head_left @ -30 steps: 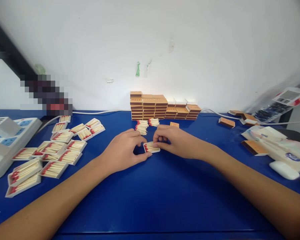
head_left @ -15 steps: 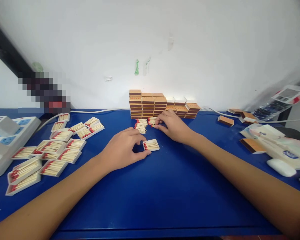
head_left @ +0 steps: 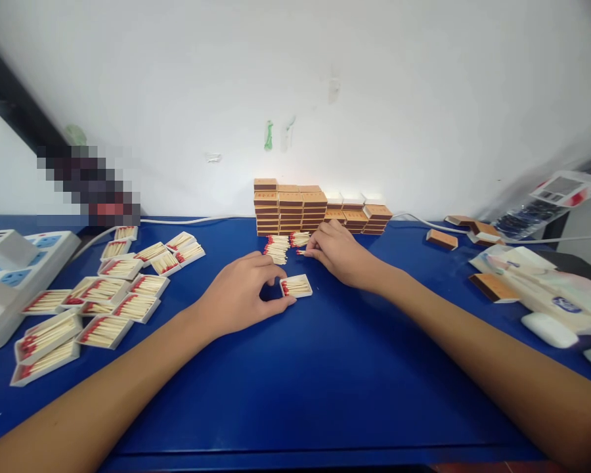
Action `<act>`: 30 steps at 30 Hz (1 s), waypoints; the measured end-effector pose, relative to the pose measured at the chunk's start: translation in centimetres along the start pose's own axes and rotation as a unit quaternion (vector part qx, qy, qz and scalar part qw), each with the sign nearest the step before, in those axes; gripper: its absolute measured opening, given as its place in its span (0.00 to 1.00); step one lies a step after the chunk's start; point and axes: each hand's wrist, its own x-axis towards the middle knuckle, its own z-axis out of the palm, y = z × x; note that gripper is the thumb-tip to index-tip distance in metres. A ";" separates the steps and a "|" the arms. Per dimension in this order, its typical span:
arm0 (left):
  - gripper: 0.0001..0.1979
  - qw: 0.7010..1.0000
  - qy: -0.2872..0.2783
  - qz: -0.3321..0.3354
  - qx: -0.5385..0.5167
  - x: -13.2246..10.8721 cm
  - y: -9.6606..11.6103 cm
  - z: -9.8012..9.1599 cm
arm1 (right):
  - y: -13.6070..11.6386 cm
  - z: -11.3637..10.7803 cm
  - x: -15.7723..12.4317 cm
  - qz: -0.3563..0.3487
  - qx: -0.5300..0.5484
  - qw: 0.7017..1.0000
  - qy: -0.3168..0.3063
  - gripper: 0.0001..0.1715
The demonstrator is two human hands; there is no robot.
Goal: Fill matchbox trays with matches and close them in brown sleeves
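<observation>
A white matchbox tray (head_left: pixel 296 286) with several red-tipped matches in it lies on the blue table (head_left: pixel 325 381). My left hand (head_left: pixel 246 289) grips the left end of this tray between thumb and fingers. Farther back, my right hand (head_left: pixel 335 253) pinches one or more matches (head_left: pixel 301 252), their red heads pointing left; how many I cannot tell. Just left of that hand are two loose piles of matches, a larger pile (head_left: pixel 276 249) and a smaller pile (head_left: pixel 299 239). Behind them, against the wall, stands a stack of closed matchboxes (head_left: pixel 290 209).
Several match-filled trays (head_left: pixel 106 289) spread over the left side, beside a white power strip (head_left: pixel 34 276). On the right lie loose matchbox sleeves (head_left: pixel 495 287), a tissue pack (head_left: pixel 546 289) and a white case (head_left: pixel 549 330). A white cable (head_left: pixel 197 219) runs along the wall (head_left: pixel 398 98).
My right hand has drawn slightly back from the smaller pile, toward me, with matches between its fingertips. My left hand stays on the tray.
</observation>
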 end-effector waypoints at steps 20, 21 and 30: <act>0.13 1.000 0.000 0.012 0.004 0.0 0.0 0.0 | -4.3 -2.8 -2.6 -0.068 0.078 0.990 -0.092 0.04; 0.13 1.000 0.001 0.013 0.004 -0.1 -0.1 0.0 | -4.4 -2.7 -2.6 -0.067 0.084 0.990 -0.093 0.05; 0.13 1.000 0.003 0.016 0.009 -0.2 -0.1 0.0 | -2.3 -1.6 -1.7 0.001 0.073 0.997 0.028 0.05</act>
